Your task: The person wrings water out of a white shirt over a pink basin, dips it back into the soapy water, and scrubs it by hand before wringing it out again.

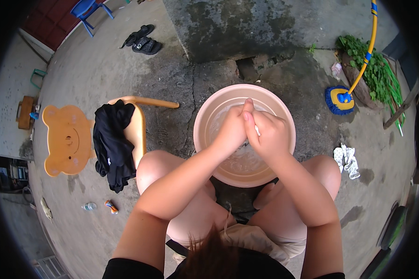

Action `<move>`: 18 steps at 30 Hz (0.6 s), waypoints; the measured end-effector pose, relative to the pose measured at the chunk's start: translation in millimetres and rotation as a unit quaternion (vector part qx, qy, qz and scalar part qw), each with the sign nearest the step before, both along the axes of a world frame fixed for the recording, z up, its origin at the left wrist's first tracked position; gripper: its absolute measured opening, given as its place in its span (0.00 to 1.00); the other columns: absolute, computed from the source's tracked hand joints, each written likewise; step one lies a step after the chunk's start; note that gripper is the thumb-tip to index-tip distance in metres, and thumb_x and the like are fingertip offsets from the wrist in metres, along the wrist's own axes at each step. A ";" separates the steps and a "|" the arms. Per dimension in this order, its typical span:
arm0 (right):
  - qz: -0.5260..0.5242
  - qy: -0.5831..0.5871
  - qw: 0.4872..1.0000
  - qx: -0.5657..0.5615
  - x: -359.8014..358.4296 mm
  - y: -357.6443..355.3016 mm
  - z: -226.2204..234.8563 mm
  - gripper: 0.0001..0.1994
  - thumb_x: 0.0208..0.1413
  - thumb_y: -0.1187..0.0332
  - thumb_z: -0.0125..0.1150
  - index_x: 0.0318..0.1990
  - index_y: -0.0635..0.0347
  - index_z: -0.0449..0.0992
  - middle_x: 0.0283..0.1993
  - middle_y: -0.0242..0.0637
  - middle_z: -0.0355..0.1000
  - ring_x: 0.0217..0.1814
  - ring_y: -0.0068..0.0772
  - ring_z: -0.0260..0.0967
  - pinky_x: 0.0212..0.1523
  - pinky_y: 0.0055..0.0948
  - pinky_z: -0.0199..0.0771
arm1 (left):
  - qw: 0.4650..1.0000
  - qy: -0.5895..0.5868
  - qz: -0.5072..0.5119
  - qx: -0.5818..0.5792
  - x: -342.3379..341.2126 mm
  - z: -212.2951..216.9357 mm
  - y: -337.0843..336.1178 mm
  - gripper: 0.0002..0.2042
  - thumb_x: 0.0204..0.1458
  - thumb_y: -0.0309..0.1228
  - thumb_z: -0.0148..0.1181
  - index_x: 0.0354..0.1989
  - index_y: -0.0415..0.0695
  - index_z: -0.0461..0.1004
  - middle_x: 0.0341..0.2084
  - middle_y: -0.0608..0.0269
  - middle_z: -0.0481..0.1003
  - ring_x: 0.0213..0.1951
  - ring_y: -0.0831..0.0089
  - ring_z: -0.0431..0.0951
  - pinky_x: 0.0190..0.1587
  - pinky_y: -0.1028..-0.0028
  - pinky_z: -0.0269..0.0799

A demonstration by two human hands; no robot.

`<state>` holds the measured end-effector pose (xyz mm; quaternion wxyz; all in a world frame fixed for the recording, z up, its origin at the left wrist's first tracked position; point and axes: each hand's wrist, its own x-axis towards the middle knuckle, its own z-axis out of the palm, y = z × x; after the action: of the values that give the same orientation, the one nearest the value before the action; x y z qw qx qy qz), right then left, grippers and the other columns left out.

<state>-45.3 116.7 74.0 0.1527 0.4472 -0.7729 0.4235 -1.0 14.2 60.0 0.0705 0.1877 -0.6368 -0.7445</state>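
Over a pale pink plastic basin (201, 116) between my knees, my left hand (233, 124) and my right hand (271, 132) are clasped together. Both are closed, the fingers pressed against each other and the thumbs on top. A small bit of something white (257, 130) peeks out by the right thumb; the rest is hidden inside the hands, so its kind cannot be told. Below them, cloudy water (239, 165) lies in the basin.
To the left, black clothing (114, 144) drapes over a yellow bear-shaped chair (70, 139). Black sandals (145, 45) lie beyond. On the right are a blue-and-yellow mop (341, 99) and spotted white cloth (347, 160). A concrete block (265, 28) stands ahead; a small bottle (89, 206) lies left.
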 end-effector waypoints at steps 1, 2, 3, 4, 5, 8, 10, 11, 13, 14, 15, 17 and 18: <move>-0.001 0.001 1.000 0.000 -2.1 0.4 -1.2 0.16 0.58 0.65 0.55 0.19 0.60 0.73 0.16 0.41 0.69 0.15 0.42 0.67 0.17 0.35 0.64 | 1.000 -0.011 -0.004 0.006 -0.5 -0.4 0.0 0.24 0.65 0.41 0.38 0.28 0.35 0.75 0.21 0.65 0.73 0.26 0.80 0.69 0.31 0.77 0.66; -0.016 -0.010 1.000 0.000 -7.1 0.8 -3.7 0.16 0.58 0.65 0.55 0.19 0.60 0.73 0.16 0.41 0.69 0.15 0.42 0.67 0.17 0.35 0.64 | 1.000 -0.022 -0.008 0.012 -0.7 -0.1 0.4 0.24 0.65 0.41 0.38 0.28 0.35 0.74 0.21 0.65 0.73 0.26 0.80 0.70 0.31 0.76 0.66; -0.031 -0.022 0.999 -0.001 -12.0 1.6 -4.6 0.16 0.58 0.65 0.55 0.19 0.60 0.73 0.16 0.41 0.69 0.15 0.42 0.67 0.17 0.35 0.64 | 1.000 -0.021 -0.009 0.012 0.0 0.9 2.8 0.24 0.65 0.41 0.38 0.28 0.35 0.74 0.21 0.65 0.73 0.26 0.80 0.70 0.31 0.76 0.66; -0.030 -0.022 0.999 -0.001 -17.3 1.7 -4.7 0.16 0.58 0.65 0.55 0.19 0.60 0.73 0.16 0.41 0.69 0.15 0.42 0.67 0.17 0.35 0.64 | 0.999 -0.009 0.010 -0.041 1.3 3.0 5.8 0.26 0.65 0.43 0.37 0.25 0.35 0.74 0.19 0.63 0.73 0.25 0.77 0.71 0.31 0.74 0.67; -0.055 -0.030 0.998 0.002 -22.5 1.9 -4.0 0.15 0.58 0.65 0.56 0.19 0.60 0.72 0.16 0.40 0.68 0.15 0.42 0.66 0.17 0.35 0.64 | 0.995 0.004 0.029 -0.094 2.6 3.8 7.7 0.27 0.65 0.44 0.37 0.23 0.35 0.74 0.18 0.61 0.74 0.24 0.74 0.72 0.32 0.71 0.68; -0.075 -0.038 0.996 -0.007 -22.2 2.5 -1.0 0.15 0.57 0.66 0.56 0.18 0.59 0.72 0.16 0.39 0.68 0.14 0.41 0.66 0.17 0.34 0.63 | 0.995 0.024 0.002 -0.100 5.4 3.1 8.8 0.27 0.65 0.44 0.37 0.23 0.35 0.73 0.17 0.61 0.73 0.24 0.75 0.71 0.30 0.72 0.68; -0.065 -0.040 0.997 -0.020 -12.0 2.1 2.1 0.15 0.57 0.66 0.56 0.18 0.60 0.72 0.16 0.40 0.68 0.14 0.41 0.66 0.17 0.34 0.63 | 0.999 0.014 0.008 -0.047 1.7 3.5 4.3 0.27 0.65 0.42 0.37 0.23 0.34 0.73 0.17 0.60 0.73 0.23 0.74 0.71 0.30 0.71 0.67; -0.031 -0.036 0.999 -0.008 -1.6 1.9 4.2 0.15 0.58 0.66 0.55 0.20 0.61 0.72 0.17 0.43 0.67 0.16 0.43 0.66 0.18 0.35 0.63 | 1.000 0.004 0.015 0.007 0.9 3.4 1.8 0.26 0.65 0.41 0.37 0.23 0.33 0.73 0.16 0.59 0.73 0.23 0.73 0.71 0.30 0.70 0.67; 0.001 -0.031 1.000 0.004 1.2 1.7 4.0 0.15 0.59 0.67 0.54 0.21 0.63 0.73 0.17 0.46 0.67 0.18 0.46 0.67 0.20 0.35 0.63 | 1.000 -0.003 0.022 -0.005 -0.6 2.7 2.8 0.26 0.65 0.41 0.37 0.23 0.33 0.73 0.16 0.59 0.73 0.22 0.73 0.71 0.30 0.70 0.67; -0.023 -0.017 1.000 0.010 -5.3 2.2 1.3 0.15 0.58 0.66 0.55 0.20 0.62 0.72 0.18 0.43 0.68 0.17 0.44 0.67 0.19 0.35 0.63 | 1.000 -0.009 0.026 -0.016 -1.5 2.7 4.0 0.26 0.65 0.41 0.38 0.23 0.33 0.73 0.17 0.58 0.73 0.22 0.73 0.71 0.29 0.70 0.67; -0.047 -0.002 0.999 0.015 -12.2 3.1 -1.2 0.15 0.58 0.66 0.55 0.19 0.60 0.72 0.18 0.41 0.70 0.16 0.42 0.67 0.17 0.35 0.64 | 1.000 -0.008 0.024 -0.015 -0.3 2.8 5.3 0.26 0.65 0.41 0.38 0.23 0.33 0.73 0.17 0.58 0.73 0.22 0.73 0.71 0.29 0.70 0.67; -0.069 -0.017 0.997 0.016 -28.4 2.8 -6.3 0.15 0.57 0.66 0.56 0.19 0.60 0.71 0.17 0.40 0.69 0.15 0.41 0.67 0.17 0.34 0.63 | 0.997 -0.006 -0.020 -0.069 4.8 3.3 4.7 0.25 0.66 0.44 0.38 0.27 0.37 0.74 0.21 0.65 0.73 0.26 0.79 0.70 0.31 0.76 0.66; -0.092 -0.031 0.995 0.018 -32.3 2.3 -7.3 0.15 0.57 0.66 0.57 0.18 0.59 0.71 0.16 0.39 0.68 0.15 0.40 0.67 0.17 0.34 0.63 | 0.997 -0.006 -0.019 -0.071 4.9 4.3 4.7 0.25 0.66 0.44 0.38 0.27 0.37 0.74 0.21 0.65 0.73 0.26 0.79 0.70 0.31 0.76 0.66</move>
<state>-77.6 118.9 66.7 0.1589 0.3630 -0.8228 0.4073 4.0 18.9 64.2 0.0659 0.1746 -0.6918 -0.6976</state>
